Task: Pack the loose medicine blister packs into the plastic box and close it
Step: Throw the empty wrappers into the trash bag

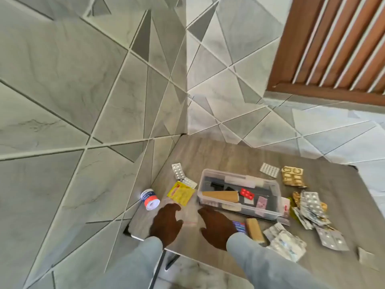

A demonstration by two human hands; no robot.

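A clear plastic box stands mid-table, holding a brown card, a red blister pack and a pink pack; I cannot tell whether a lid is on it. Loose blister packs lie around it: silver ones at the left, a white one behind, a gold one, a heap at the right and more in front. My left hand and my right hand hover with relaxed fingers either side of a clear zip bag, just in front of the box's left end.
A yellow sachet and a roll of tape lie left of the box. A tan bar and a blue pack sit by my right hand. The table's front-left edge is close; tiled walls rise left and behind.
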